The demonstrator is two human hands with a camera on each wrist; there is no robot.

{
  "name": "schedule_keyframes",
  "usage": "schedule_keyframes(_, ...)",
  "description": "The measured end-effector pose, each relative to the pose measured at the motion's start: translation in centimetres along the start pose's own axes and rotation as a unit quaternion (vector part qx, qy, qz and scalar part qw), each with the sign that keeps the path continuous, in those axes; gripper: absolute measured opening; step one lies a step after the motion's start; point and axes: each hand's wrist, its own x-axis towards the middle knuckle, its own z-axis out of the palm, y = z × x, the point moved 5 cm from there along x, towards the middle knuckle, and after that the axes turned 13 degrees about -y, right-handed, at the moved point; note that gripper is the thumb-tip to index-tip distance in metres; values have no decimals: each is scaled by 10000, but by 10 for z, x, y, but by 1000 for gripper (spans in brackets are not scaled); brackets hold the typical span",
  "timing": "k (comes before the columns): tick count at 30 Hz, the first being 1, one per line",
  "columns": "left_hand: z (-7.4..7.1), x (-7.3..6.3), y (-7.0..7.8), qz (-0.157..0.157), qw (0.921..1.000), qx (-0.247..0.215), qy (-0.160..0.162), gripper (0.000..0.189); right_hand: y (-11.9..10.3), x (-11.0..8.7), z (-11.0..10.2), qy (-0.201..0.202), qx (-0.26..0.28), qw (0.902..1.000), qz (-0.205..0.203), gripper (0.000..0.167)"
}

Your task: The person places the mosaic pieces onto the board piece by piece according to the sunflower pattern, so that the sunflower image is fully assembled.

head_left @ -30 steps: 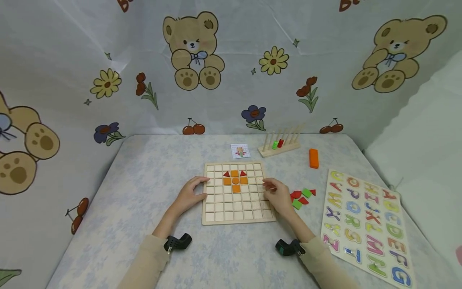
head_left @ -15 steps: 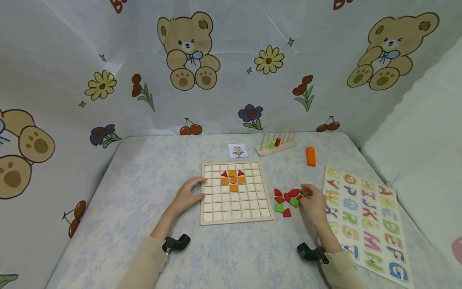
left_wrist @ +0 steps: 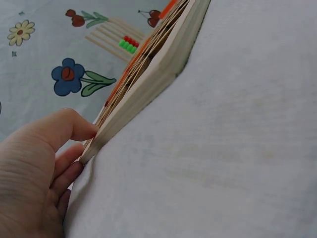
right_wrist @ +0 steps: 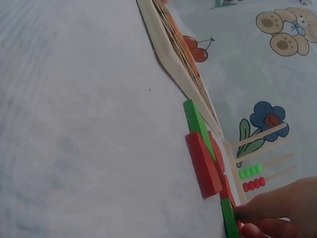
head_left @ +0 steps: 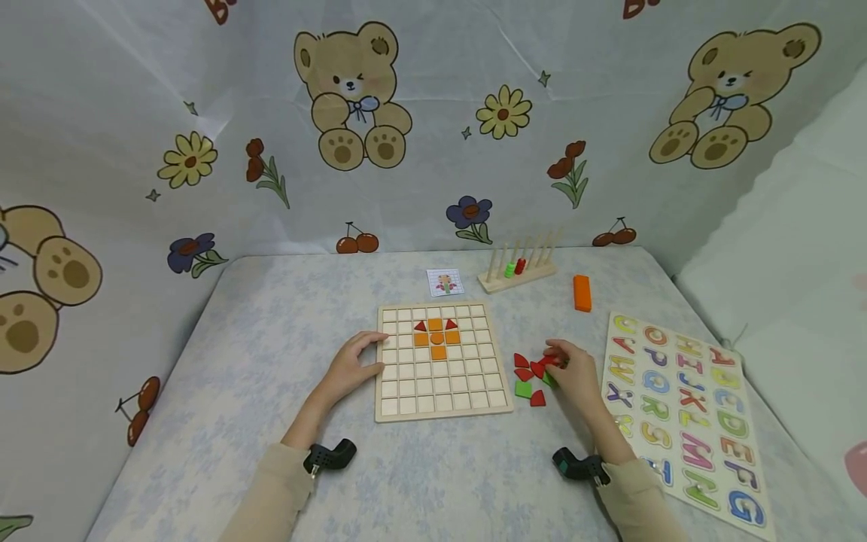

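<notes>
A square wooden grid board (head_left: 433,380) lies mid-table; orange squares, an orange round piece (head_left: 436,339) and two red triangles sit in its upper cells. My left hand (head_left: 352,360) rests at the board's left edge, thumb and fingers spread along the frame; the left wrist view shows its fingertips touching the frame (left_wrist: 143,94). To the right of the board, my right hand (head_left: 576,376) has its fingertips down among loose red and green blocks. In the right wrist view the thumb meets a green block (right_wrist: 229,218); whether it pinches a block is hidden.
Loose red pieces (head_left: 520,360) and a green square (head_left: 524,389) lie beside the board. Behind stand a picture card (head_left: 445,283) and a peg rack (head_left: 518,278) with beads. An orange block (head_left: 582,293) and an alphabet puzzle board (head_left: 684,421) lie to the right.
My right hand moved right from the board's right edge to the loose pieces, then slightly left over the red and green ones. My left hand stays at the board's left edge.
</notes>
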Motion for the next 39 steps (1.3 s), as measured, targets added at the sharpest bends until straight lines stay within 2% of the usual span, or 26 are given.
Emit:
schedule_keyframes(11,-1,2,-3,-7,10000,39,10,49,4,4,2,326,-81,9994,-10,37)
schedule_keyframes(21,-1,3,-2,6,10000,69,10,50,-1,9,6,-97,-241,9992,-320,39)
schedule_keyframes(25,-1,2,-3,-2,10000,29,31,50,-4,9,7,-25,-224,9993,-310,38)
schedule_keyframes(29,-2,2,-3,30,9999,94,88,50,-17,13,11,155,-42,9994,-315,38)
schedule_keyframes(32,-2,2,-4,24,9999,77,90,50,-35,21,20,177,134,9985,-502,39)
schedule_keyframes(39,-1,2,-3,18,10000,51,-18,50,-80,33,60,-169,537,9918,-1147,38)
